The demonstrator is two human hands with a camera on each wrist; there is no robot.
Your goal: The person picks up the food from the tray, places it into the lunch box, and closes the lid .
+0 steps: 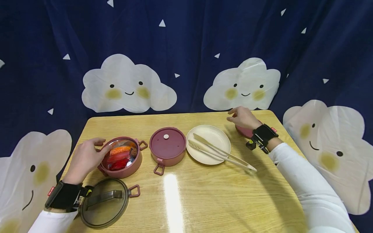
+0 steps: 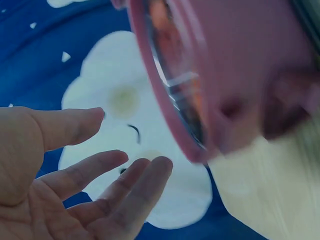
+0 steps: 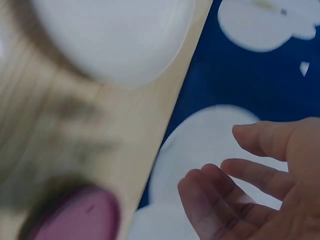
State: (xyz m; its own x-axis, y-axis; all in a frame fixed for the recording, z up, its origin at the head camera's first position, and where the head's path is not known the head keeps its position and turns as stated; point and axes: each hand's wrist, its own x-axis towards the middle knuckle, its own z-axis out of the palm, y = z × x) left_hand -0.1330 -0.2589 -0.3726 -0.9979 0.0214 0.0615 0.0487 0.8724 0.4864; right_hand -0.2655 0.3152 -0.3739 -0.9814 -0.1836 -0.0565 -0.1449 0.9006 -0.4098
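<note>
My left hand [image 1: 88,157] hovers at the left rim of a pink pot [image 1: 131,167], its fingers apart and holding nothing. Inside that pot lie an orange corn-like piece [image 1: 120,150] and red pieces [image 1: 118,164]. In the left wrist view the pot's side [image 2: 250,60] stands beyond my fingertips, with a gap between. My right hand [image 1: 244,117] is raised at the back right, above a pink lid-like piece [image 1: 244,132] that it partly hides. Its fingers bend loosely around nothing; the right wrist view shows the pink piece [image 3: 80,217] apart from them.
A glass lid [image 1: 107,210] with a dark handle lies at the front left. Mid-table stands a second pot with a maroon lid [image 1: 172,149]. Beside it, tongs [image 1: 215,150] lie across a cream plate [image 1: 224,137]. A dark blue curtain [image 1: 192,38] hangs behind the table.
</note>
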